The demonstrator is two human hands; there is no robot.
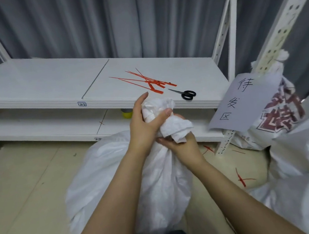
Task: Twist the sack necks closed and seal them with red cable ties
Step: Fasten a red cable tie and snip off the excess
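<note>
White woven plastic, crumpled and stiff, fills both hands: the sack (pixel 137 180) stands on the tiled floor directly in front of the shelf (pixel 50 84), and its neck (pixel 161 116) is bunched up at about the height of the shelf's front edge. The left hand (pixel 142 122) is wrapped around the upper part of the neck, thumb pressed across the loose fabric at the top, while the right hand (pixel 180 144) is clenched around the neck just below it, where the fabric narrows into the body of the sack. Stacking the two grips this way looks deliberate: the lower hand can pin the gathered throat while the upper one turns the free end, so the twist tightens and does not slip back. The neck appears gathered but not yet tied, since no tie is around it. The red cable ties (pixel 145 81) lie in a loose fan on top of the shelf, just behind the hands and within easy reach, probably so one hand can leave the sack briefly and fetch one. A pair of black scissors (pixel 185 94) rests on the shelf just right of the ties, near its front edge, likely for trimming tails. Right of the shelf, another sack (pixel 276 114) leans against its upright post with a handwritten paper sign (pixel 240 103) in front.
</note>
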